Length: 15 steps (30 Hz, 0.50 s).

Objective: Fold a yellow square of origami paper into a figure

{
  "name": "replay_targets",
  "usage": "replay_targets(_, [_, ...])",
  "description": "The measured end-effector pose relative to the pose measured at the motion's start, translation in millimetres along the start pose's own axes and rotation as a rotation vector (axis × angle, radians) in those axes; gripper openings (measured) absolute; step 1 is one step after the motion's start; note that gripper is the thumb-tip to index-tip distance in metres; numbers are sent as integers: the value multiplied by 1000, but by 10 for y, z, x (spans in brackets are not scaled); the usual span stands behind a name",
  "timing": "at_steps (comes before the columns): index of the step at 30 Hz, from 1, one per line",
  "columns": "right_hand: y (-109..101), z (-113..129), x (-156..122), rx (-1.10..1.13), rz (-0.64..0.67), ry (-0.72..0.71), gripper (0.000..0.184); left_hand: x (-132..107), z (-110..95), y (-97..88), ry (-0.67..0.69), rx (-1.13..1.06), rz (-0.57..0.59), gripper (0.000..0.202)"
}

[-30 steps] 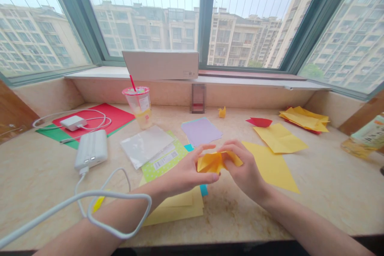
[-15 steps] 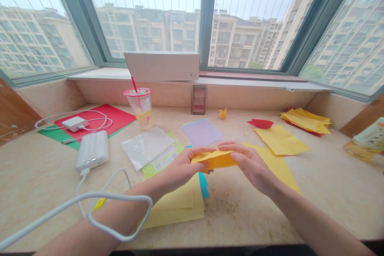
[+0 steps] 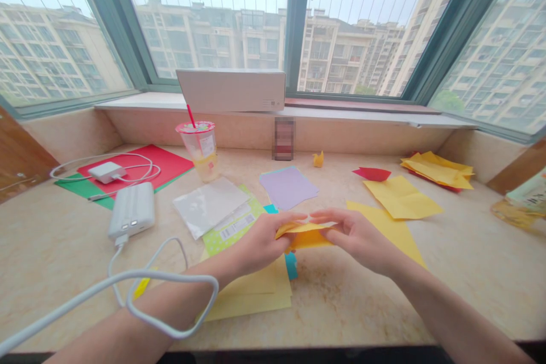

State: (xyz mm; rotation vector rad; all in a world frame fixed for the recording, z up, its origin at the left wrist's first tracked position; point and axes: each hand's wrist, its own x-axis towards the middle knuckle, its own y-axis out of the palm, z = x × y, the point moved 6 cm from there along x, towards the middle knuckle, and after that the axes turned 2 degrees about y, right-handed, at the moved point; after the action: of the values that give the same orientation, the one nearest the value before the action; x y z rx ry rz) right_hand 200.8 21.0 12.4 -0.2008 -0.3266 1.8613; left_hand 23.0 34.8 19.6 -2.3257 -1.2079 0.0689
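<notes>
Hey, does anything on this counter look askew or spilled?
No spill shows. The white cable looks askew, looping in front of the left forearm. A pixelated patch at the back wall hides whatever's there.

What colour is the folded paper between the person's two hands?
The folded paper is orange-yellow; the head view shows it best.

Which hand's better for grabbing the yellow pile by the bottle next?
Probably the right hand: it's nearer the pile. The left hand is farther left. Both touch the folded paper.
</notes>
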Motion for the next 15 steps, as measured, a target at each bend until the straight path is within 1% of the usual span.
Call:
replay_targets(4, [-5, -32, 10, 59, -37, -6, 24, 11, 59, 40, -72, -159, 51, 50])
replay_targets(7, [-9, 29, -7, 100, -11, -35, 25, 28, 116, 26, -155, -329, 39, 41])
replay_targets(9, [-40, 115, -28, 116, 0, -90, 30, 39, 149, 18, -201, -447, 53, 35])
replay_targets(11, [-85, 214, -55, 129, 13, -177, 34, 44, 169, 26, -234, -555, 112, 31])
replay_targets(13, [-114, 289, -79, 109, 60, -256, 32, 42, 183, 33, -259, -644, 176, 29])
replay_targets(15, [-116, 322, -95, 19, 129, -307, 27, 35, 203, 31, -290, -695, 216, 29])
